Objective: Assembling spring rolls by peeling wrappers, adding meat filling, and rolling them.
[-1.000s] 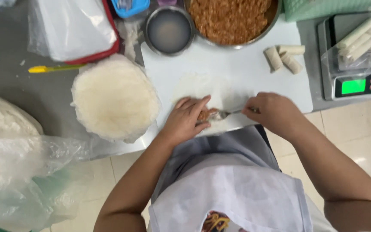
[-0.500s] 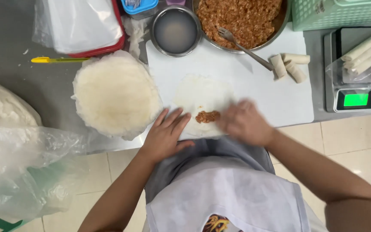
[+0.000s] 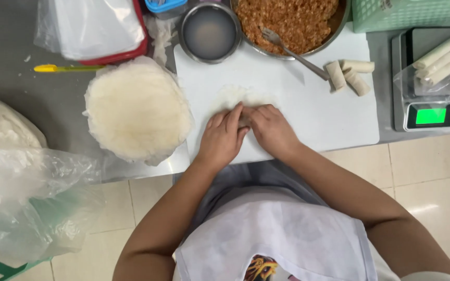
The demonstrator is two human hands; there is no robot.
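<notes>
The filling is hidden under both hands, and the near edge of the thin, pale, translucent wrapper is covered too, so only its far part is seen on the white cutting board on the worktop. The left hand and right hand are laid side by side, fingers curled down and pressed on the wrapper. Three finished rolls are seen near a spoon in the partly cut-off bowl of mince.
</notes>
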